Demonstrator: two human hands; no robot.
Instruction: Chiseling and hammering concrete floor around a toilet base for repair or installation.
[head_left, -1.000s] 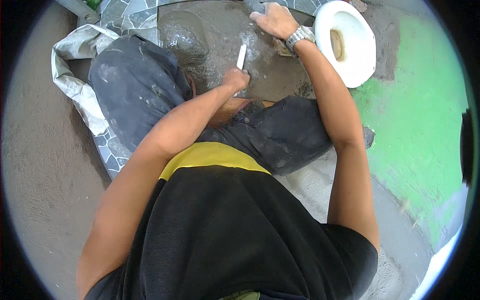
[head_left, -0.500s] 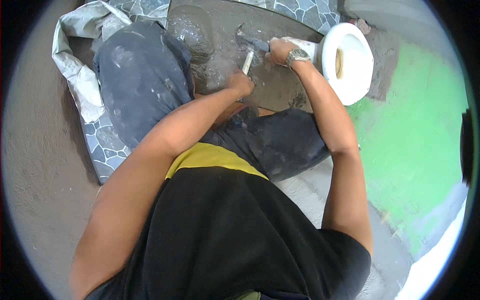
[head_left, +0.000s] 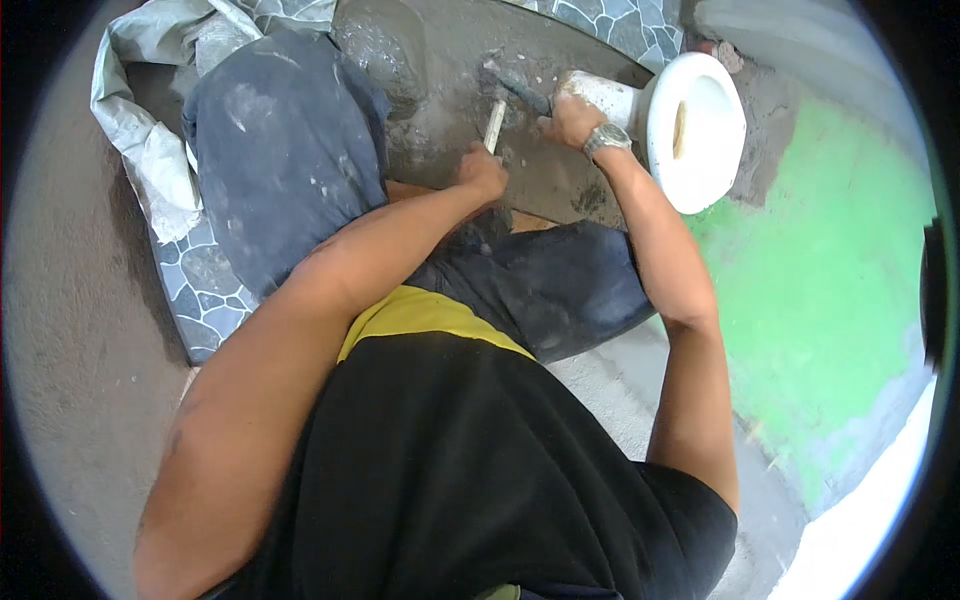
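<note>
- On the far left, I am seeing a sack point(head_left: 155, 165) lying crumpled beside the knee; I am finding no readable writing on it.
- Next, the heap point(head_left: 380, 50) is sitting wet and raised on the grey mix point(head_left: 445, 130), which is the thing being worked and is lying ahead of the knees.
- The left hand point(head_left: 484, 172) is closing its grip around a pale stick point(head_left: 494, 128), whose far end is pointing at the middle of the mix.
- Just beside that end, the trowel point(head_left: 522, 92) is lying low over the mix; I cannot tell whether the two are touching.
- The right hand point(head_left: 577, 120) is clamping its grip on the trowel's near end, and a watch point(head_left: 608, 138) is circling the wrist, its dial too small for me to read.
- On the right, the toilet point(head_left: 725, 150) is standing near that hand, showing me no legible mark.
- I am judging the work as partway: the mix is covering a broad area, while a rough patch around the trowel and the unspread heap are looking unfinished.
- I am making out no brand or label anywhere.
</note>
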